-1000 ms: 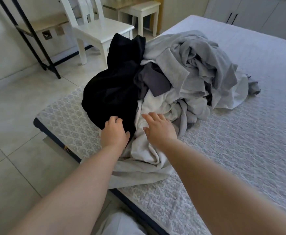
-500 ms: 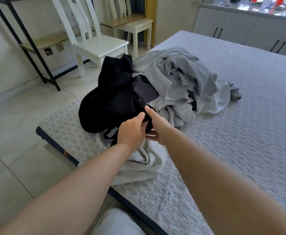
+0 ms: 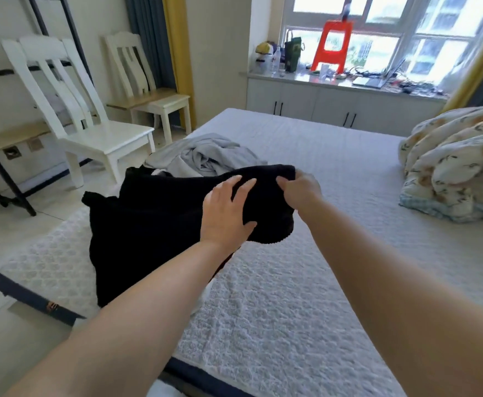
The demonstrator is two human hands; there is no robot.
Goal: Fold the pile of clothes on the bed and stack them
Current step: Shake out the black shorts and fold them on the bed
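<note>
Pinching fingers of the right hand (image 3: pixel 301 191) held the black cloth (image 3: pixel 160 224); the left hand (image 3: pixel 226 213) lay spread on it. Grey clothes (image 3: pixel 205 156) sat at twelve o'clock.

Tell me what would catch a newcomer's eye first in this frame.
First, the black garment held up over the near left part of the bed: the right hand grips its top edge, and the left hand lies spread on the cloth. Behind it sits the grey clothes pile. Far back, a bright red stool stands on the window counter.
</note>
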